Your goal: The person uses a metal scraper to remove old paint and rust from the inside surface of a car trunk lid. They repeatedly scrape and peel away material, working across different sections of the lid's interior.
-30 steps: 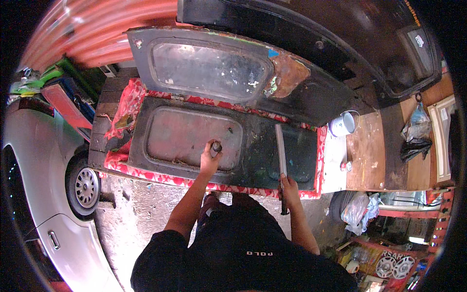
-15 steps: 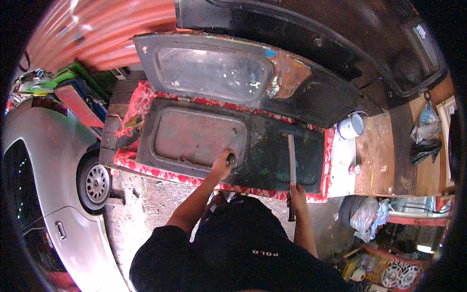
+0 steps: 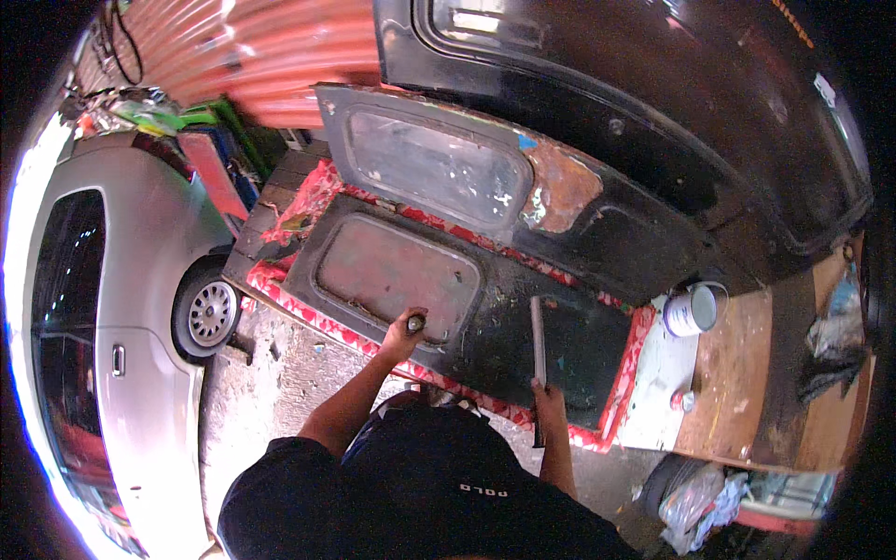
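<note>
My left hand [image 3: 403, 338] is closed around a short, dark, round-ended thing [image 3: 415, 323], seen nearly end-on over the lower edge of a worn dark vehicle panel [image 3: 495, 327]. Its lower part is hidden, so its kind is unclear. The panel lies flat, with a rounded, reddish-grey recessed section [image 3: 397, 271] on the left and a darker section on the right. Over that darker side, my right hand [image 3: 550, 411] grips the dark handle of a long straight tool [image 3: 538, 341] with a pale, narrow shaft pointing away from me. I cannot tell whether its far end touches the panel.
Red-and-white patterned cloth [image 3: 611, 420] edges the panel on the bench. Behind it leans a similar panel [image 3: 429, 163] with a rusty patch, below a large black vehicle part [image 3: 597, 103]. A white bucket [image 3: 689, 313] and small can [image 3: 682, 400] stand right. A silver car [image 3: 149, 308] is left.
My view has turned, so the bench appears tilted down to the right. My left hand sits slightly further left along the panel. Both hands keep their grip.
</note>
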Demonstrator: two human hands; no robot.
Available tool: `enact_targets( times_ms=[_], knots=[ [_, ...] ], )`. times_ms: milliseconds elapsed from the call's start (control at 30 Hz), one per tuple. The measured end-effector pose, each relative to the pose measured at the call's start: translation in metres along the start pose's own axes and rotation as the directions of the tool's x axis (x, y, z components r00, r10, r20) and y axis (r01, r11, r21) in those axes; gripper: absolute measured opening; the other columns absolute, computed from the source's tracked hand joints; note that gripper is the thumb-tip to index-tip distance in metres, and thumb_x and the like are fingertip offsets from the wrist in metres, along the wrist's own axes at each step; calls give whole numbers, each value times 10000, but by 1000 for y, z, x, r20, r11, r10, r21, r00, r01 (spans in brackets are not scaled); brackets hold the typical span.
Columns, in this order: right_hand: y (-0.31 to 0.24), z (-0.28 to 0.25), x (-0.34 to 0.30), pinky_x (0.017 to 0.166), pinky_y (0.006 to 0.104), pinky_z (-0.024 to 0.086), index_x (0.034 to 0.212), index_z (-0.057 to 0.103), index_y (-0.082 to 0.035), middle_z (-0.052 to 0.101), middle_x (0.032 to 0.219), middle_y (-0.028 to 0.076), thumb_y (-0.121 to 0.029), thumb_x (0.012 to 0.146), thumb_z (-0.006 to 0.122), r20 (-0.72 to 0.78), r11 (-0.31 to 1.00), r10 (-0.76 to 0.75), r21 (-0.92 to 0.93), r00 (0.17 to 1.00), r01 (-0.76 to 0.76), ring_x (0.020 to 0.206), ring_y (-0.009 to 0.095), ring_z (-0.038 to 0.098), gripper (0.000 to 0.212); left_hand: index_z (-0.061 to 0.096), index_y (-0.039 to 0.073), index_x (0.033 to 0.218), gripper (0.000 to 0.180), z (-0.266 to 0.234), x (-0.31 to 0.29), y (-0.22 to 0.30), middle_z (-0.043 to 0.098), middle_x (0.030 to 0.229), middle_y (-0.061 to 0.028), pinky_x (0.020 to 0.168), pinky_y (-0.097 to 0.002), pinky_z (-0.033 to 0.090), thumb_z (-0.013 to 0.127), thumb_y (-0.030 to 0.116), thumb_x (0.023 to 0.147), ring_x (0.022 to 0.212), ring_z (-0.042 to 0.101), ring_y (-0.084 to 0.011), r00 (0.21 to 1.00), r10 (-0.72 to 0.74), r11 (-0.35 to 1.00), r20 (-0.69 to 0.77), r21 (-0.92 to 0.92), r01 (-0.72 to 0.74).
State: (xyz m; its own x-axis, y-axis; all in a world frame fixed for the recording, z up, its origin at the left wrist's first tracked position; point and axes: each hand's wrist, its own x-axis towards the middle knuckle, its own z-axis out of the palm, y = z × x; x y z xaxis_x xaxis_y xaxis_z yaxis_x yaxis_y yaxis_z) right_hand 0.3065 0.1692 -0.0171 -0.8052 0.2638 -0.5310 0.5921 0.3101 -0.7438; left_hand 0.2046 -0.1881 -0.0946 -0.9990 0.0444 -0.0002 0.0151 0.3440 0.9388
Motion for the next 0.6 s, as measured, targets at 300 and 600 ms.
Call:
enact_targets(
  times_ms=[300, 600],
  knots=[
    [4, 11, 29, 473, 328, 397, 822, 600, 29, 536, 605, 69, -442, 886, 605, 207, 970, -179, -124, 962, 208, 522, 168, 532, 475, 556, 52, 1099, 379, -19, -35, 16, 643, 944, -67, 822, -301, 482, 753, 142, 788, 887, 600, -141, 949, -139, 986, -282, -127, 107],
    [0, 36, 35, 738, 473, 467, 946, 623, 76, 642, 876, 285, -510, 868, 567, 201, 959, -117, -230, 972, 163, 882, 436, 633, 594, 563, 51, 1088, 345, -38, -24, 21, 642, 951, -50, 828, -291, 476, 737, 134, 802, 890, 591, -132, 941, -167, 976, -293, -187, 114]
  ],
)
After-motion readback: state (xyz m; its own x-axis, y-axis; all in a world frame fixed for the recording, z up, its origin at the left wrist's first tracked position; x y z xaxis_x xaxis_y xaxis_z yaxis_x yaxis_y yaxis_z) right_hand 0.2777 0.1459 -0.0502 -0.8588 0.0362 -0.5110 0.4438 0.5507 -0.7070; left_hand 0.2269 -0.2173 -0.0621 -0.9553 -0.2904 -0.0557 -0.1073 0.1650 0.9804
